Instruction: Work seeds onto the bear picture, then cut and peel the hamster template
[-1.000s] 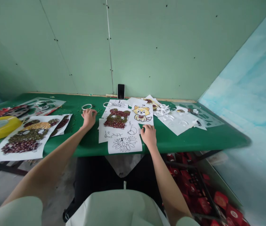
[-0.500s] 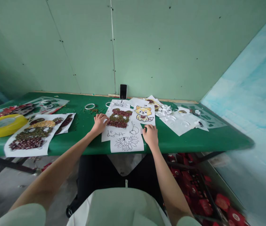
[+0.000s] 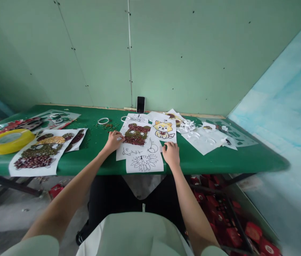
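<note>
**One bear sheet (image 3: 137,135), left hand (image 3: 114,141) at its edge, right hand (image 3: 171,153) near it**

The bear sheet lies flat on the green table (image 3: 232,160), straight in front of the person, with dark red and green grains filling the bear's shape. The left hand is at the sheet's left edge, its fingers bent and close together, the tips at the paper; whether they pinch it, I cannot tell. The right hand rests right of the bear sheet and a little nearer the person. Its fingers curl inward, close to one another; whether anything lies under them, I cannot tell.

Just right of the bear sheet is the cat sheet (image 3: 163,130), coloured yellow, with the right fingertips close to its near edge. In front of the bear sheet, toward the person, lies a flower sheet (image 3: 145,163) in black outline. Behind and left of the bear sheet are a white ring (image 3: 103,121) and loose grains (image 3: 109,127). Farther behind it, a phone (image 3: 140,105) stands upright against the wall (image 3: 155,64).

Well left of the bear sheet are a second bear sheet (image 3: 39,151) and a yellow tape roll (image 3: 10,141). Well right of it are white scraps (image 3: 187,125) and a larger paper (image 3: 203,145).
</note>
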Demonstrator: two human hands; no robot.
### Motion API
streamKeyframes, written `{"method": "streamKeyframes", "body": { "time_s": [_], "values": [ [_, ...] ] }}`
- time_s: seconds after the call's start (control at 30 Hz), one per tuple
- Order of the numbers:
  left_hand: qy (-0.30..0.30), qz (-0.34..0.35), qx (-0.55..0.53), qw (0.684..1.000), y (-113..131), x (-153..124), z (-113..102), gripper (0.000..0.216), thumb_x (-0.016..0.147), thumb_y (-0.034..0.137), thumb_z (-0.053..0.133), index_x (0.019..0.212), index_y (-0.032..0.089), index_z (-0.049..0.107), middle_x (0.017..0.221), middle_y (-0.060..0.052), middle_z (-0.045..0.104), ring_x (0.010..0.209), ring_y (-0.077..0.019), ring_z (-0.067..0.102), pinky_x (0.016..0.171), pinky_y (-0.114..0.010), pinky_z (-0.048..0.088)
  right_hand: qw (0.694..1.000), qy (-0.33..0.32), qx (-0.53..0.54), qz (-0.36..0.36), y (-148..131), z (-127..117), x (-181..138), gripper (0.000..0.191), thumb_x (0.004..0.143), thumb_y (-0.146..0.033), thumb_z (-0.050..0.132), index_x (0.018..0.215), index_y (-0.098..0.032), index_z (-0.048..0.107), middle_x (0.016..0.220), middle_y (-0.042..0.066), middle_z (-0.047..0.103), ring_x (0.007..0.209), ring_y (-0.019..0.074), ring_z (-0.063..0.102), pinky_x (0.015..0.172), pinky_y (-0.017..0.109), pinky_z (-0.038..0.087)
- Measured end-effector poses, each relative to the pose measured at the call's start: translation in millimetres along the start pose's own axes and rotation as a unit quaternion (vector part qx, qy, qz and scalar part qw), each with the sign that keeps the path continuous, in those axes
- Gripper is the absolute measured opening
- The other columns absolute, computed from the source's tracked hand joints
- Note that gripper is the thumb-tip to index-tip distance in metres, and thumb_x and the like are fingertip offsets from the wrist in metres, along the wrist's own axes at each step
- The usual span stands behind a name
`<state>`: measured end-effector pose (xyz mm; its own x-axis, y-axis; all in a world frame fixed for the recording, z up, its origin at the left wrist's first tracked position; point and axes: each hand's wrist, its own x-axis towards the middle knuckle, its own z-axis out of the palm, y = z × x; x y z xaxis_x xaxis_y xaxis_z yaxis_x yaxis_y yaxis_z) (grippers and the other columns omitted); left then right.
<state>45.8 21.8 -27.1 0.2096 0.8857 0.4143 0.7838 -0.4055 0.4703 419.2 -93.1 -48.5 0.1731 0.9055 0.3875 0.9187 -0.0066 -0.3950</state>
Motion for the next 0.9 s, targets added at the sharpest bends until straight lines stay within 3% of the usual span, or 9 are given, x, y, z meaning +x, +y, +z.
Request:
{"method": "streamKeyframes", "body": {
  "time_s": [0.2,0.6,0.73,0.9],
  "values": [
    [-0.013,0.025,-0.009,1.0,0,1,3,0.014,0.092,0.029,0.072,0.083,0.023,0.081,0.115,-0.014,0.071,0.123,-0.0359,0.057,0.12,-0.055,0.043,1.0,-0.002,0.006,0.0,-1,-2,0,0.034,0.107,-0.027,0.048,0.123,-0.017,0.075,0.131,0.017,0.073,0.125,0.0367,0.056,0.103,0.047,0.043],
    [0.034,0.018,-0.039,0.999,-14,2,0,0.014,0.092,0.029,0.069,0.088,0.023,0.081,0.109,-0.011,0.076,0.111,-0.0319,0.068,0.115,-0.055,0.047,1.0,-0.001,0.01,-0.001,0,-1,0,0.033,0.107,-0.028,0.048,0.123,-0.018,0.075,0.13,0.016,0.073,0.125,0.0364,0.057,0.103,0.047,0.044],
    [0.043,0.014,-0.044,0.998,-17,-1,-3,0.032,0.091,0.014,0.056,0.101,0.023,0.084,0.114,-0.01,0.078,0.112,-0.0305,0.067,0.113,-0.051,0.05,1.0,0.002,0.01,-0.004,1,1,0,0.033,0.107,-0.028,0.048,0.123,-0.018,0.075,0.13,0.016,0.073,0.123,0.036,0.057,0.101,0.046,0.044],
    [0.037,0.083,-0.006,0.996,-11,-9,-4,0.047,0.084,0.001,0.047,0.093,0.024,0.088,0.111,-0.011,0.076,0.114,-0.0319,0.059,0.105,-0.048,0.055,1.0,0.005,0.011,-0.006,3,2,0,0.033,0.107,-0.028,0.048,0.123,-0.018,0.075,0.129,0.016,0.073,0.122,0.0358,0.057,0.101,0.046,0.043]
  ]
}}
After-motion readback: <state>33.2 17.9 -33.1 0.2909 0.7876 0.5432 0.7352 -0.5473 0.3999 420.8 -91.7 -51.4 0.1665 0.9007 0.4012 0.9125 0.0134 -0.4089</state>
